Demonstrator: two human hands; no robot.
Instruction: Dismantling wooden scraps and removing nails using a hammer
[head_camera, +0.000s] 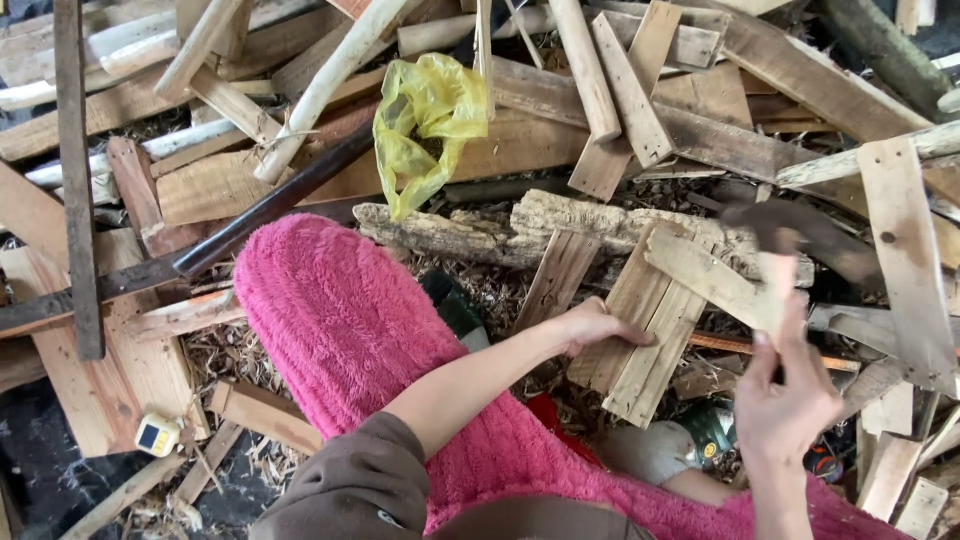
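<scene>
The left hand (590, 325) is pressing fingers flat on a plank (650, 335), steadying it. The right hand (785, 400) is gripping a raised hatchet (790, 240), fingers closed round its handle, above the plank.

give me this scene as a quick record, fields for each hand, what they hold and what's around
left hand: resting on a small pallet-like piece of nailed slats, steadying it
right hand: gripping a wooden handle, raised; the tool head is blurred, probably a hammer or hatchet
lap: fuzzy pink fabric over the legs
surroundings: heap of scrap boards, a rough log, a yellow plastic bag, wood shavings
</scene>
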